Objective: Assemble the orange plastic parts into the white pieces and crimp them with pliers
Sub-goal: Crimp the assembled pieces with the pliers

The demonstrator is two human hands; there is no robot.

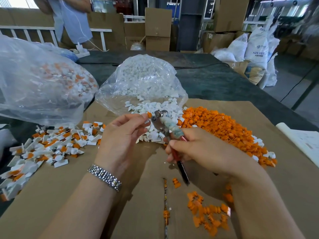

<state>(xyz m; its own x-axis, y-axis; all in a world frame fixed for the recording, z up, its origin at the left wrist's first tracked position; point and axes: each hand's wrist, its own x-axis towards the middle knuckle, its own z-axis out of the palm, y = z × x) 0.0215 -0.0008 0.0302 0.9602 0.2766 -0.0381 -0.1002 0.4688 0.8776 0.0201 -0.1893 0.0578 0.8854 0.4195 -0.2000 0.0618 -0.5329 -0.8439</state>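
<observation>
Pliers [162, 124]: bare dull metal head, cloth-wrapped neck, glossy red handles. Parts: matt orange plastic [224, 128] and white plastic [151, 107]. Bags [43, 80]: glossy clear film. Cardboard sheet [86, 195]: matt brown.

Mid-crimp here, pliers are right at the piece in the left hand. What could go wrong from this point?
1. The left hand pinches the small orange-and-white piece right at the pliers head, so its fingertips could get nipped.
2. The piece is held only by its edge; it may twist or slip and crimp crooked.
3. The right hand works beside the loose orange parts pile; a sweep of it could scatter them into the finished pieces.
</observation>
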